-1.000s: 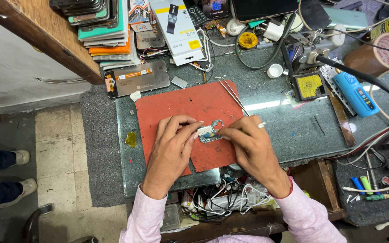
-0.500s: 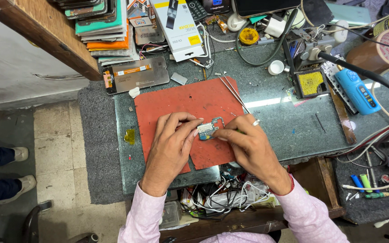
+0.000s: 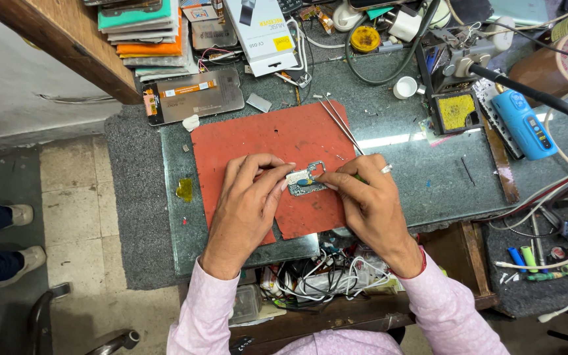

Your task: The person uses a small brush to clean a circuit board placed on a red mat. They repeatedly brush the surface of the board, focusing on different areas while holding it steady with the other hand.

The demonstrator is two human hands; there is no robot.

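We are pinching the small silver-grey circuit board (image 3: 306, 179) between the fingertips of our left hand (image 3: 248, 197), steadying it on the red rubber work mat (image 3: 264, 135). Our right hand (image 3: 363, 197) is closing its fingers around a thin green-handled tool, touching its tip to the board. We judge we are mid-probing; careful, light pressure comes next. 2 metal tweezers (image 3: 338, 121) are lying nearby.

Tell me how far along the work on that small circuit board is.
Done: the small circuit board lies bare on the red mat, apart from the grey phone panel. In hand: the left hand steadies it while the right hand works a thin tool at its edge. Left: tweezers lie unused; nothing looks reassembled.
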